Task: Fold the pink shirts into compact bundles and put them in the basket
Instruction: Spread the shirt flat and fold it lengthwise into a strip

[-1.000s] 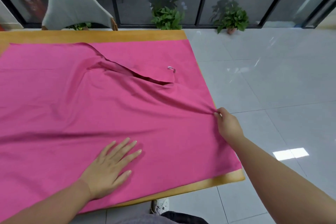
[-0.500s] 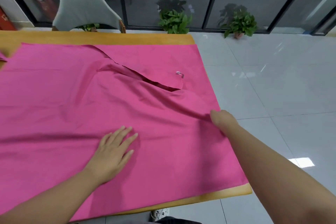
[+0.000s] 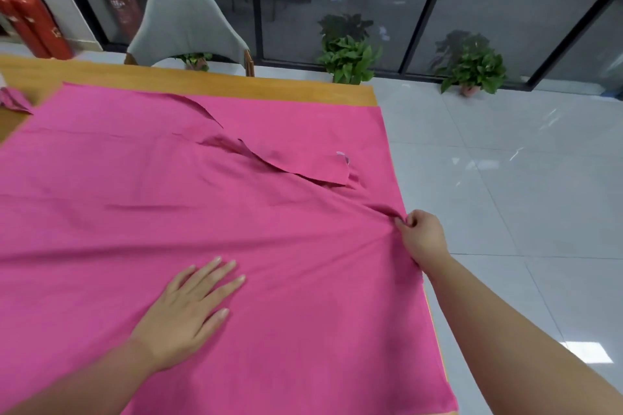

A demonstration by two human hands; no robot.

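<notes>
A large pink shirt point(image 3: 209, 219) lies spread over most of the wooden table point(image 3: 256, 86), its collar flap and small label near the far right. My left hand point(image 3: 188, 310) lies flat on the cloth near the front, fingers straight and spread. At the table's right edge my right hand point(image 3: 421, 236) pinches a bunched fold of the shirt, with creases running out from the grip. A second piece of pink cloth point(image 3: 13, 101) shows at the far left edge. No basket is in view.
A grey chair point(image 3: 188, 27) stands behind the table's far edge. Potted plants point(image 3: 350, 54) sit on the tiled floor by the glass wall. Red fire extinguishers point(image 3: 30, 23) stand at the far left. Open tiled floor lies right of the table.
My right hand has gone from pressing the shirt's right edge to pinching a fold of it. My left hand stays flat on the cloth. The camera has tilted up a little.
</notes>
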